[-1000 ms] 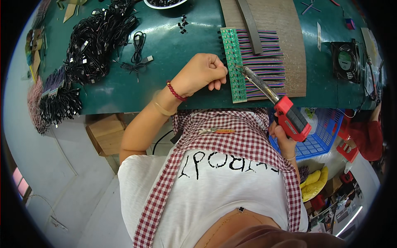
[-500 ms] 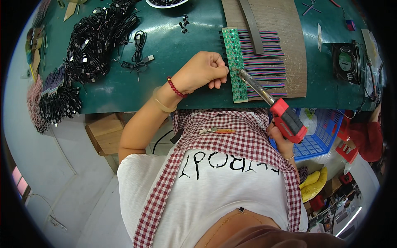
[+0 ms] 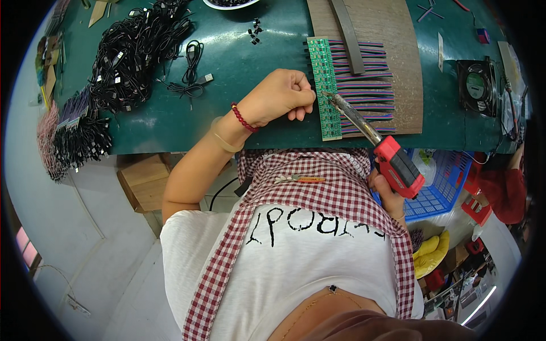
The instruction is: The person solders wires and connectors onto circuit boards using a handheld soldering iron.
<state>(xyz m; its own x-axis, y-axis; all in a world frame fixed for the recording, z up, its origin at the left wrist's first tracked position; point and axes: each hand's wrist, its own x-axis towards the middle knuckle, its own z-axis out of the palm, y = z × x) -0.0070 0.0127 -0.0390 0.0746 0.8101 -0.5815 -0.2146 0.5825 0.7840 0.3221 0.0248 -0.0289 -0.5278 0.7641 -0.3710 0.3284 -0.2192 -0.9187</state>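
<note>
My right hand (image 3: 388,190) grips a red and black soldering iron (image 3: 398,170), partly hidden behind its handle. The metal barrel slants up to the left, and its tip is at the green circuit board strip (image 3: 324,122). Just left of that board, my left hand (image 3: 284,95) is closed with thumb and forefinger pinched. Whatever lies between those fingertips is too small or hidden to make out. Rows of thin multicoloured wires (image 3: 369,94) run rightward from the board across a brown wooden panel (image 3: 406,85). A grey bar (image 3: 347,40) rests over the upper wires.
To the left lie a large heap of black USB cables (image 3: 128,62) and one coiled cable (image 3: 192,68). Small black parts (image 3: 255,31) sit below a white bowl (image 3: 230,5). At right stands a black fan (image 3: 476,85). Under the table edge is a blue basket (image 3: 435,199).
The soldering iron has shifted very slightly to the right, its tip still at the board. My left hand keeps its pinched pose beside the board.
</note>
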